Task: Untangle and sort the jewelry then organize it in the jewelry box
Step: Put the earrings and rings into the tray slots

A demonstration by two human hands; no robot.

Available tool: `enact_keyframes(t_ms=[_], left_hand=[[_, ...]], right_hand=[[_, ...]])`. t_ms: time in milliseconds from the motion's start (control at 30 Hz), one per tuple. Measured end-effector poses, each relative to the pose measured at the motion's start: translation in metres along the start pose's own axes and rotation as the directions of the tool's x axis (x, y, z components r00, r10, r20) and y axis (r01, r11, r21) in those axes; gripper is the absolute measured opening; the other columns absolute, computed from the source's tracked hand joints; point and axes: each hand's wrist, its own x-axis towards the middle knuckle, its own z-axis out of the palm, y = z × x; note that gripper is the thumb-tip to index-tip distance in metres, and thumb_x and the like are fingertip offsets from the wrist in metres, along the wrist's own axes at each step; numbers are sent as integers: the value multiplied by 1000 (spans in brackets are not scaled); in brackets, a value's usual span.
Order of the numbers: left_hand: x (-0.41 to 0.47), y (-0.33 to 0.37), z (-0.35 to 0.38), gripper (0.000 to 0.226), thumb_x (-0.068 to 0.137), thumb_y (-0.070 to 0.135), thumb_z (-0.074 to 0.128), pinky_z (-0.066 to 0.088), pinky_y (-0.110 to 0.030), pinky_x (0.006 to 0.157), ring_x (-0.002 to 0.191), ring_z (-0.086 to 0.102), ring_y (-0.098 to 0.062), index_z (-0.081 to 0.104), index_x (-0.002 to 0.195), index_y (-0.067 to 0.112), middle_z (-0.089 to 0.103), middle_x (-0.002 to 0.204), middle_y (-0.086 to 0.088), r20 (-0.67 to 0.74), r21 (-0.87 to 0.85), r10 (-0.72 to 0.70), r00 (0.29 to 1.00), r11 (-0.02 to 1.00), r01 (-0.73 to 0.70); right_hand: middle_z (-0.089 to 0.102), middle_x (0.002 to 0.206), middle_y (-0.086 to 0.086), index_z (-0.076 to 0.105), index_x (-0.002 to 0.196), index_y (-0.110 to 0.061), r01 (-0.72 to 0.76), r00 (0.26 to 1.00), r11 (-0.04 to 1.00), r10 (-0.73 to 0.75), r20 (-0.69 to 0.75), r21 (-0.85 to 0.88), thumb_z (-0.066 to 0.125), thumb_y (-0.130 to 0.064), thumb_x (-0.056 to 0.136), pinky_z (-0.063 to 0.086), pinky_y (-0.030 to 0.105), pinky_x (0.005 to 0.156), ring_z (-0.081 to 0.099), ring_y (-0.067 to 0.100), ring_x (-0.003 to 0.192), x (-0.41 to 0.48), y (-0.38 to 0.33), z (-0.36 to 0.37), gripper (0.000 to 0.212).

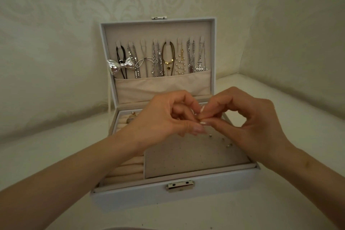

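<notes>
White jewelry box (130, 198), open, straight ahead: long axis left to right, silver latch (180, 186) toward the person, lid (149, 30) upright behind, necklaces (155, 59) hung in a row. Above its beige pad (186, 160), left grip (158, 117) and right grip (255, 119) curled together, both pinching one tiny piece (199, 117), too small to name.

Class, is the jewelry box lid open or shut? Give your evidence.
Open. The lid stands upright behind the tray, and necklaces hang in view on its inner hooks.
</notes>
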Motion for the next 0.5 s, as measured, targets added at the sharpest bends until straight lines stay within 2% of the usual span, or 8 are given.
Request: enact_keyframes(t_ms=[133, 200, 233, 300, 367, 433, 500], left_hand=[[-2, -2, -2, 29, 60, 12, 75, 48, -18, 54, 62, 64, -13, 59, 84, 12, 70, 67, -5, 23, -22, -19, 1000, 1000, 20], [-6, -2, -2, 29, 61, 16, 75, 51, -20, 62, 66, 67, -16, 60, 86, 15, 69, 65, -1, -22, 35, 51, 998, 998, -51], [-9, -1, -2, 28, 63, 18, 75, 52, -19, 67, 69, 68, -15, 62, 87, 18, 69, 65, 1, -45, 90, 102, 994, 991, -97], [-14, 1, -3, 25, 67, 20, 76, 51, -18, 72, 73, 70, -12, 64, 88, 25, 70, 67, 5, -58, 208, 202, 978, 960, -186], [-17, 1, -3, 24, 70, 19, 79, 51, -18, 73, 74, 69, -11, 65, 88, 27, 70, 69, 7, -39, 276, 277, 960, 927, -256], [-18, -2, -4, 21, 71, 20, 77, 52, -22, 71, 73, 69, -10, 66, 88, 27, 69, 72, 7, -21, 326, 330, 944, 894, -306], [-18, -3, -5, 17, 74, 22, 72, 53, -25, 69, 73, 68, -8, 65, 89, 25, 69, 74, 6, -2, 361, 360, 933, 870, -335]], right_hand=[[66, 87, -9, 64, 95, -15, 28, 998, 999, -29, 49, 21, 76, -11, 76, 45, 8, 80, 64, -4, 83, -2, -3, 0, 22], [69, 85, -12, 67, 94, -17, -39, 997, 999, 37, 61, 35, 76, -11, 76, 49, 12, 77, 66, -2, 83, -2, -4, -6, 21], [69, 83, -14, 68, 91, -23, -118, 991, 993, 117, 66, 11, 77, -13, 75, 50, 15, 73, 66, 0, 80, -1, -4, -10, 21], [67, 79, -18, 66, 80, -38, -327, 924, 933, 349, 157, -149, 85, -24, 67, 47, 21, 65, 60, 3, 75, 5, -1, -15, 27], [65, 72, -18, 63, 71, -45, -423, 812, 846, 513, 280, -324, 87, -33, 58, 41, 20, 62, 56, 1, 75, 5, 5, -15, 29], [61, 66, -22, 62, 66, -45, -447, 763, 812, 565, 315, -375, 87, -36, 56, 40, 17, 60, 54, -3, 73, 6, 5, -14, 28], [59, 64, -21, 64, 61, -43, -462, 760, 806, 575, 303, -370, 87, -35, 56, 42, 20, 62, 54, 0, 69, 7, 3, -12, 26]])
